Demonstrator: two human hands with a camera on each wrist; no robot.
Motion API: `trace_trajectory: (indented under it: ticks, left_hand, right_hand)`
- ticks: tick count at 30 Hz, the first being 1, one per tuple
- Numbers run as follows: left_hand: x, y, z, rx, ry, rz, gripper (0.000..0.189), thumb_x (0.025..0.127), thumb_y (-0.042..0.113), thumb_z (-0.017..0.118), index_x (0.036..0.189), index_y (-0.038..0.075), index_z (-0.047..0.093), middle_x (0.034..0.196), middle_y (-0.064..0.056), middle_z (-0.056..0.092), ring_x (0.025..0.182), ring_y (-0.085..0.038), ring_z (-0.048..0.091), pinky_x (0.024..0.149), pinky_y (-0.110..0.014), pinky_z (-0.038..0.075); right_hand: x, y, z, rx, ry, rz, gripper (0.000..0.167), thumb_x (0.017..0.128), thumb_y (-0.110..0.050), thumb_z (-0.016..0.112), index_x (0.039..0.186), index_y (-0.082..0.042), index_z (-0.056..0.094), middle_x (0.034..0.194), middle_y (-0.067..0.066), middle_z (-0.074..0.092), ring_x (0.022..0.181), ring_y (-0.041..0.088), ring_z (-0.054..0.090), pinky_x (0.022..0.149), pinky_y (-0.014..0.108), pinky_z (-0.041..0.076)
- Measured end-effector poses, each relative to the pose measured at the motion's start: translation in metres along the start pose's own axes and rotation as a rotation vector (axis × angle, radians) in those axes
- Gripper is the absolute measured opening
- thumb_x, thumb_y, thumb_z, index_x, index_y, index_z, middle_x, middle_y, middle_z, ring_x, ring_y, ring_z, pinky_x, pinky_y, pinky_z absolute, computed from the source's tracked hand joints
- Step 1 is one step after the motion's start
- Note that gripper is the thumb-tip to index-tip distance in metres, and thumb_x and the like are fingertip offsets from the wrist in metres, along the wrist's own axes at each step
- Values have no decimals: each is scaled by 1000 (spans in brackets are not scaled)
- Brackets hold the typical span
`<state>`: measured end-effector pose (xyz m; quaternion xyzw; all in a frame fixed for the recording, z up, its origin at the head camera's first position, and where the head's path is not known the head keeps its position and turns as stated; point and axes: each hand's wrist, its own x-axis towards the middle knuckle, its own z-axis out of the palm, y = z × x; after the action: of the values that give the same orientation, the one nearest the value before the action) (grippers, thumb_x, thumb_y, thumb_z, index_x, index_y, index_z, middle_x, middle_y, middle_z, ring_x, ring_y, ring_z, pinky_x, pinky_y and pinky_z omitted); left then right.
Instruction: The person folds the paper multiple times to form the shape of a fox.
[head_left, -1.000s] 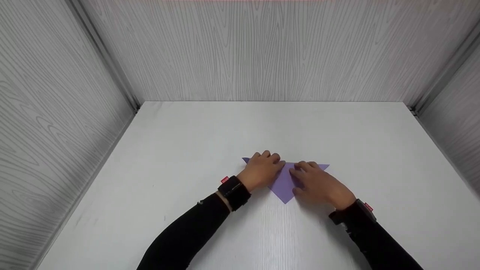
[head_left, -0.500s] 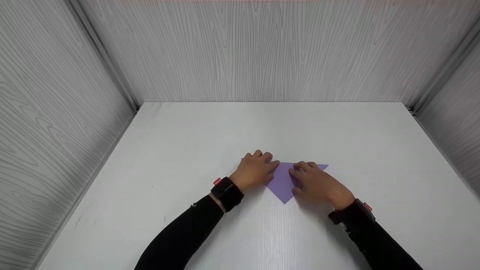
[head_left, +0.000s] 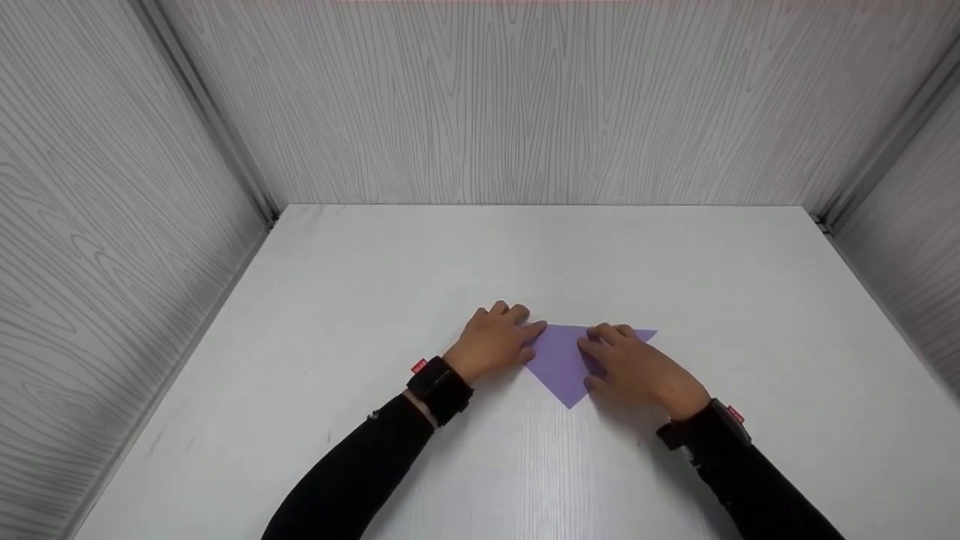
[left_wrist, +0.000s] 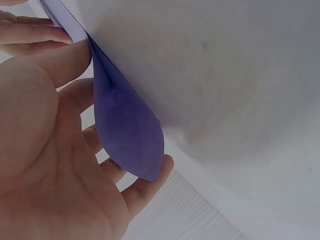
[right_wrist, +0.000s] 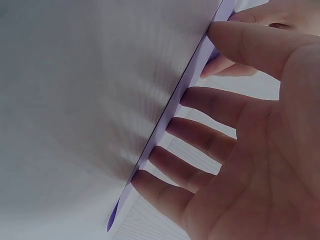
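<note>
A person in black sleeves works at a white bench (head_left: 420,262), both arms reaching forward from the near side. On it, slightly right of the middle, lies a purple paper (head_left: 559,360), shaped like a triangle: one long edge runs across the far side, and a point is aimed back at the person.

The left hand (head_left: 491,341) covers the triangle's left corner. Its grip is loose and spread, resting against the paper rather than clasping it, with the index finger out along the long edge and the thumb nearer the person. Close up from the left wrist, the paper's end bulges into a rounded, deeper-purple curl that tapers to a tip by the little finger and hides parts of the other fingers.

The right hand (head_left: 630,371) lies over the right half, the triangle's right corner showing just past it. Its grip is wide too: from the right wrist, four fingers stand apart in a row, their ends meeting the paper along its edge, the thumb touching farther along. Between the two hands a strip of flat purple is in plain sight.

Each wrist wears a black band, the left band (head_left: 441,390) and the right band (head_left: 729,421), each with a small red tag. Grey wood-grain panels rise around the bench: a back panel (head_left: 480,97), a left panel (head_left: 112,247) and a right panel (head_left: 911,240).
</note>
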<state>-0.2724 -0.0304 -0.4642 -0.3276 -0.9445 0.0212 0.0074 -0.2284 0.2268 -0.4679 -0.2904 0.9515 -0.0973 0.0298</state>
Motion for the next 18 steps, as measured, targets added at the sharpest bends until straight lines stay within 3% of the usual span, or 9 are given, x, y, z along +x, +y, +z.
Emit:
trace_trajectory:
  ticks: [18]
  left_hand:
    - [-11, -16, 4, -69, -9, -29, 50, 111, 38, 54, 159, 23, 52, 155, -9, 54, 134, -34, 51, 104, -53, 49]
  right_hand:
    - [0, -2, 0, 31, -3, 29, 55, 99, -20, 69, 148, 2, 58, 150, 21, 53, 140, 47, 47, 108, 59, 49]
